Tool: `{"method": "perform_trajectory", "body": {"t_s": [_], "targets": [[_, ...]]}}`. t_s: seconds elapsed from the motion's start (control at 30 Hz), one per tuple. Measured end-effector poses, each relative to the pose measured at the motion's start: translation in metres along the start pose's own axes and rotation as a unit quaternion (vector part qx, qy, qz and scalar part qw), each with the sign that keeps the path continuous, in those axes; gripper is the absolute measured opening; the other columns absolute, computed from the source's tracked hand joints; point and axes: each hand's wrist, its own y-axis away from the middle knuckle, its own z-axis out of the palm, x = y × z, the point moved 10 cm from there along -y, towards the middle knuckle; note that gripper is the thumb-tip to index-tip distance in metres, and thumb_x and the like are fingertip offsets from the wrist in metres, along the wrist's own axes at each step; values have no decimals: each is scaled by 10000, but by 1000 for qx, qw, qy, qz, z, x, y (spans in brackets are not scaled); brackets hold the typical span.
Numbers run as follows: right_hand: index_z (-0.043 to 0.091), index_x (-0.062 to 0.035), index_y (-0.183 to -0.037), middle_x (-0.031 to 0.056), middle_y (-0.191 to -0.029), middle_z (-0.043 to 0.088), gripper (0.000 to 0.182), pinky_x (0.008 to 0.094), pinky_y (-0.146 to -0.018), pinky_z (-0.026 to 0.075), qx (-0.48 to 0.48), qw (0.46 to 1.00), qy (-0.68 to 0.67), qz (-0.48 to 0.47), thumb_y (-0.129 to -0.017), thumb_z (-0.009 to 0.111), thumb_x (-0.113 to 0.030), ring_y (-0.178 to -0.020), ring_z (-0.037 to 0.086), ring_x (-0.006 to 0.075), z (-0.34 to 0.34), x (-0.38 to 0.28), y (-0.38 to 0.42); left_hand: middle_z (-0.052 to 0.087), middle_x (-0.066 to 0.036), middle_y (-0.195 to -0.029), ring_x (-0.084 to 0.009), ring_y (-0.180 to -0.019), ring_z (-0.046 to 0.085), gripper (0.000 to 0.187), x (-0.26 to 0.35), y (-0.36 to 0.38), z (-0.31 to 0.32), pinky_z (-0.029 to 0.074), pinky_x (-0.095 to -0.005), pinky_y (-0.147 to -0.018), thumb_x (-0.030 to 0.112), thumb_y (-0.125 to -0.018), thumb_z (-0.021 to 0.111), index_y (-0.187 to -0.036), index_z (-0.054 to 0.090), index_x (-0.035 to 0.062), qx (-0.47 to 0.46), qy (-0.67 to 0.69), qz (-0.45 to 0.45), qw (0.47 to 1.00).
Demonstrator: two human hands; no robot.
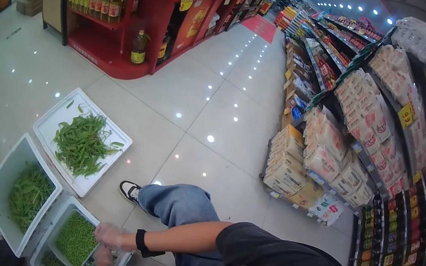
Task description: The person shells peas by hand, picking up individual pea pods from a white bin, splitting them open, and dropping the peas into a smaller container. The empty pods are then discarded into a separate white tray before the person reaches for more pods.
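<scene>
My right hand, in a clear plastic glove with a black band at the wrist, is closed at the edge of a white tub. My left hand, also gloved, is just below it, fingers pinched together. Whatever they hold is too small to make out. Shelled green peas fill much of the tub, which rests in a larger white box with green pods below. Beside it, a deep white foam box holds pea pods. More pods lie heaped on a white foam lid.
My leg in jeans and a shoe are beside the boxes on the tiled floor. A red shelf with oil bottles stands ahead. Shelves of packaged goods line the right side.
</scene>
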Motion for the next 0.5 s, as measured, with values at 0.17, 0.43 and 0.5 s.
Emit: {"method": "perform_trajectory", "body": {"t_s": [0.17, 0.43, 0.5], "targets": [[659, -68, -818, 99, -723, 652, 87, 392, -591, 523, -85, 990, -11, -116, -772, 597, -109, -675, 653, 216, 12, 0, -7, 708, -225, -888, -396, -815, 693, 194, -3, 7, -59, 559, -475, -717, 182, -838, 666, -909, 730, 13, -54, -3, -69, 996], [665, -17, -849, 180, -806, 655, 138, 467, -760, 521, 59, 809, 334, -481, -741, 636, -97, -826, 651, 387, 13, -94, 68, 672, -155, -681, -237, -591, 678, 150, 19, 36, -163, 517, -387, -506, 30, -872, 612, -754, 685, -27, -99, 211, -93, 968], [666, -7, -851, 186, -798, 647, 152, 478, -783, 514, 30, 760, 374, -531, -742, 653, -112, -835, 641, 409, 25, -100, 81, 602, -90, -624, -152, -531, 603, 207, 47, 55, -200, 452, -327, -434, -72, -883, 526, -704, 622, -29, -87, 370, -112, 918]]}}
